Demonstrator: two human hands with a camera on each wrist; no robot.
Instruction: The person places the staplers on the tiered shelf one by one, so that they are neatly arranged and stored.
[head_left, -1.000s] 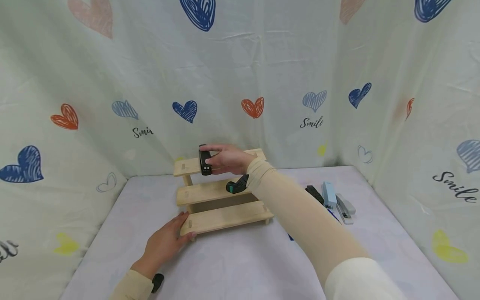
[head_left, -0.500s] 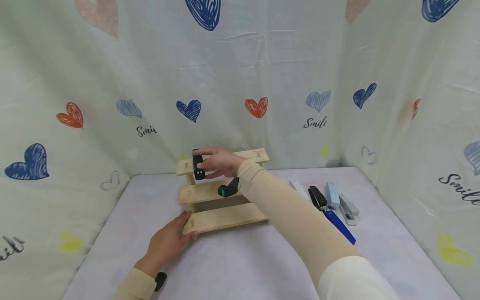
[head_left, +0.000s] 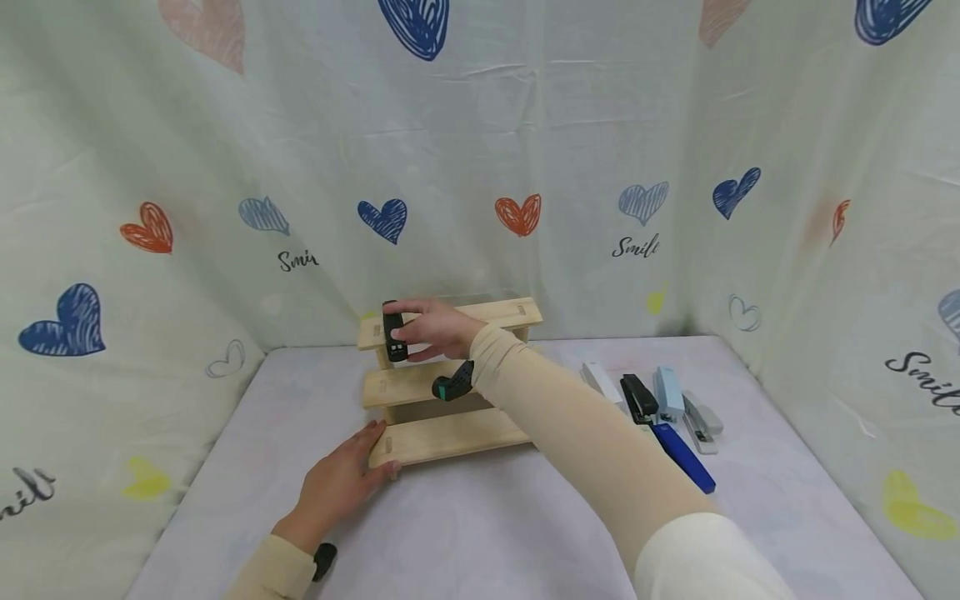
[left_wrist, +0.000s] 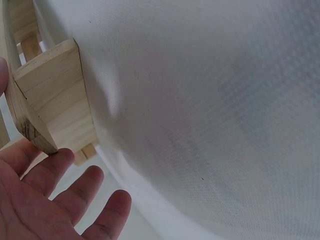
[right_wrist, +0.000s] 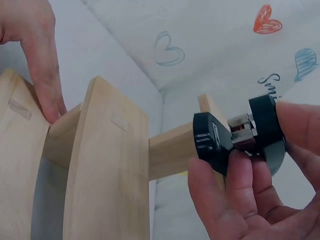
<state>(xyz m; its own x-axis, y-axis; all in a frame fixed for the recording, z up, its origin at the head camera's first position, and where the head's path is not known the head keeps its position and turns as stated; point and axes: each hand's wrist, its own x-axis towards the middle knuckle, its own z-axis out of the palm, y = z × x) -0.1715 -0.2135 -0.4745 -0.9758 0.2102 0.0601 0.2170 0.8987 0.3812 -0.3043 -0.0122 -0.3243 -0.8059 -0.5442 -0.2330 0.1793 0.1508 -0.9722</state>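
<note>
A black stapler [head_left: 394,332] is held between the thumb and fingers of my right hand [head_left: 438,328], over the left end of the top tier of a three-tier wooden shelf [head_left: 450,436]. Seen from the right wrist, the stapler [right_wrist: 207,137] shows its metal part between two black halves, with several fingertips beneath it. My left hand [head_left: 341,479] grips the left end of the lowest tier, thumb at the front edge and fingers at the back. In the left wrist view, that hand's fingers [left_wrist: 90,187] spread by the board's corner [left_wrist: 37,132].
To the right on the white-covered table [head_left: 465,533] lie a black-and-blue stapler [head_left: 678,454], a light blue stapler [head_left: 668,395], a grey stapler [head_left: 701,421] and a white object [head_left: 602,383] partly behind the right sleeve. A heart-patterned curtain [head_left: 465,125] hangs right behind the shelf.
My right hand has moved the stapler left and slightly down, to the top tier's left end. The left hand keeps its hold. The view has shifted slightly.
</note>
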